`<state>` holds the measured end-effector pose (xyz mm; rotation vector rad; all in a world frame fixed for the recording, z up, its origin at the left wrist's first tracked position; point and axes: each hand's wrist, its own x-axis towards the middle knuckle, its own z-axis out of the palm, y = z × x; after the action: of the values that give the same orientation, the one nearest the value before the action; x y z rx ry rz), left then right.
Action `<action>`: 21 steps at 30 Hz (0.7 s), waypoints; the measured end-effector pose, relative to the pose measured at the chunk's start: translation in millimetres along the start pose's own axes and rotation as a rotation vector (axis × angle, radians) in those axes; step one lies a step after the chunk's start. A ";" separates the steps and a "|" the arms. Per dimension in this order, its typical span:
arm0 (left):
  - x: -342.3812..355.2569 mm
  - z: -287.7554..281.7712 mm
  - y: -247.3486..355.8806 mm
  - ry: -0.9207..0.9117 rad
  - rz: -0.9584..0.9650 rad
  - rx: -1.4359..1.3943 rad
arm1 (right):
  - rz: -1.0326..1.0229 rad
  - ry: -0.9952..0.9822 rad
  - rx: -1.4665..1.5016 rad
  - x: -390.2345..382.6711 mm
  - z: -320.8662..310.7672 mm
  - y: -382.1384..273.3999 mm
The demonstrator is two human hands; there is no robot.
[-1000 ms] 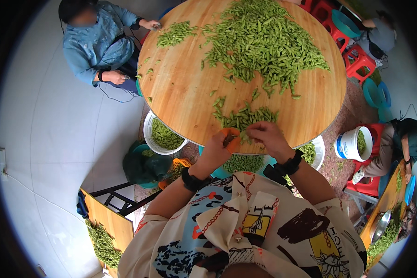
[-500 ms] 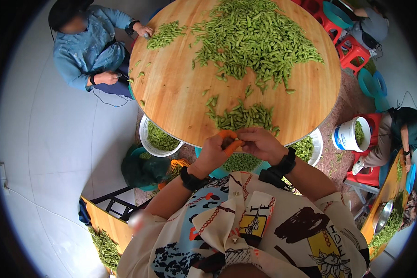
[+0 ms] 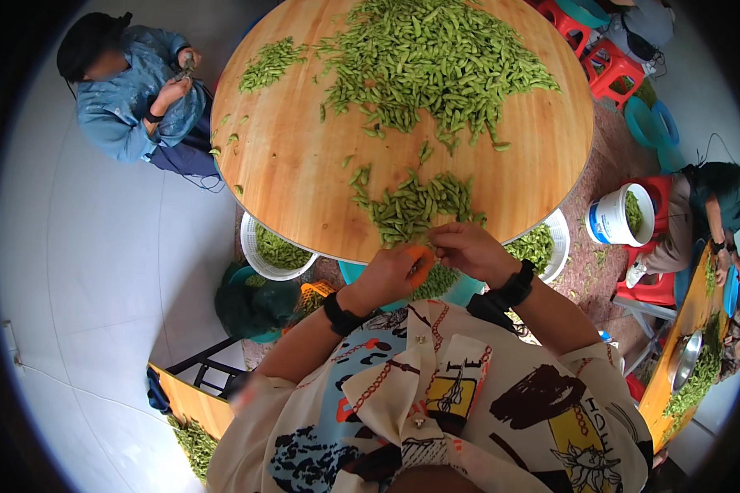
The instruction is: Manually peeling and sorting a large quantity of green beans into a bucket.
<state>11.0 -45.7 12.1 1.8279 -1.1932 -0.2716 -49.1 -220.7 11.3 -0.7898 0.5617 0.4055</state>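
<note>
My left hand (image 3: 392,273) is curled closed at the near edge of the round wooden table (image 3: 296,189), with orange covers on its fingers. Just to its right, my right hand (image 3: 471,251) has thumb and forefinger pinched together, their tips close to the left hand's. Whatever lies between the fingers is too small to make out. Directly beyond my hands is a small pile of green bean pods (image 3: 415,205). Below them, partly hidden by the hands, a teal basin (image 3: 467,289) holds shelled green beans (image 3: 436,282).
A large heap of pods (image 3: 444,66) covers the table's far side. White baskets of pods (image 3: 279,246) (image 3: 534,249) stand under its rim. At left sits a person in blue (image 3: 140,90), near a small pod pile (image 3: 271,64). A white bucket (image 3: 612,218) and red stools (image 3: 612,70) stand at right.
The view has shifted slightly. My hands stay close together, the left one turned with its orange-covered fingers more curled. The person in blue has drawn both hands together, off the table.
</note>
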 end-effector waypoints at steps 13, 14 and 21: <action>-3.2 -3.0 -5.1 0.098 -0.449 -0.085 | -0.154 0.126 -0.138 -9.0 -44.2 -3.0; -5.7 -4.5 -7.7 0.065 -0.495 -0.095 | -0.169 0.173 -0.226 -17.6 -58.3 -8.3; -37.1 2.7 -40.2 -0.277 -0.626 -0.125 | -0.500 0.538 -1.718 -57.9 -196.9 21.0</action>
<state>15.3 -12.1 -31.0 2.0545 -0.7227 -0.9553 -168.2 -363.8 -77.5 -2.6791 0.3755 0.1102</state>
